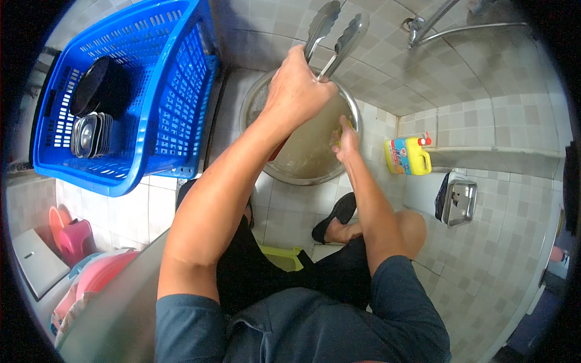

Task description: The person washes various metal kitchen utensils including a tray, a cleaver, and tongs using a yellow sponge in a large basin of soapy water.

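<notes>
My left hand (pixel 298 88) grips a pair of metal tongs (pixel 322 29), held above a large round metal basin (pixel 302 181). Their scalloped ends point up toward the tiled wall, spread apart. Cloudy, greyish water (pixel 311 145) fills the basin, with some foam on it. Over the basin's right side, my right hand (pixel 346 142) is closed around a small yellow sponge (pixel 336 138), mostly covered by the fingers. A bit of something red (pixel 278 150) shows beside my left forearm; what it is I cannot tell.
At left stands a blue plastic basket (pixel 172 97) holding a black pan (pixel 97 85) and several metal trays (pixel 91 134). A yellow detergent jug (pixel 408 155) is right of the basin, near a metal container (pixel 460 202). Pink plastic ware (pixel 75 242) sits at lower left.
</notes>
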Demonstrator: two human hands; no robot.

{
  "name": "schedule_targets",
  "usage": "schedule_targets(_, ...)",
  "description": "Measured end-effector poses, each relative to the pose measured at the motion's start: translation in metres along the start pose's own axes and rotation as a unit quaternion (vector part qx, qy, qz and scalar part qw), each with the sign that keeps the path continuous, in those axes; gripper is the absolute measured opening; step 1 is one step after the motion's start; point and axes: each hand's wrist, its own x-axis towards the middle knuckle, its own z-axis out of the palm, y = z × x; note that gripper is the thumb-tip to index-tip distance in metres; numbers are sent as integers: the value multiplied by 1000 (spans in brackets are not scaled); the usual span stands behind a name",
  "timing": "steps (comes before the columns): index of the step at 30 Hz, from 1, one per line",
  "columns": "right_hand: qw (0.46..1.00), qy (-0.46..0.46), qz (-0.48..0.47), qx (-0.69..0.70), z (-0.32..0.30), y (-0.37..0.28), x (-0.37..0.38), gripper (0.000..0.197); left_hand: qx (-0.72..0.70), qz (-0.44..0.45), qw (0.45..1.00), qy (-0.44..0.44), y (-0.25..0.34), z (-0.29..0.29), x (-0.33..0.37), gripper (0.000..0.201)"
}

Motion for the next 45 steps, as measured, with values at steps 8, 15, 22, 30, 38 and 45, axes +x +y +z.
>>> schedule_targets(8,998,-34,10,-47,22,-2,-6,41,38,76,993,76,-24,10,11,63)
schedule_targets(15,958,-94,-51,-266,-11,28,38,46,23,73,996,34,-4,12,7,62)
schedule_targets(22,806,-149,-255,-513,-5,-61,-27,49,7,-22,997,-70,-17,11,-8,64)
schedule_targets(30,953,-95,-286,27,-34,-130,-95,38,38,34,990,-130,-42,67,-21,90)
schedule_targets(38,891,-189,-413,19,-18,-126,-123,48,102,44,982,-153,-53,95,-29,86)
schedule_targets(45,928,-161,-321,101,-27,-124,-103,25,141,5,959,-245,-32,99,-39,83)
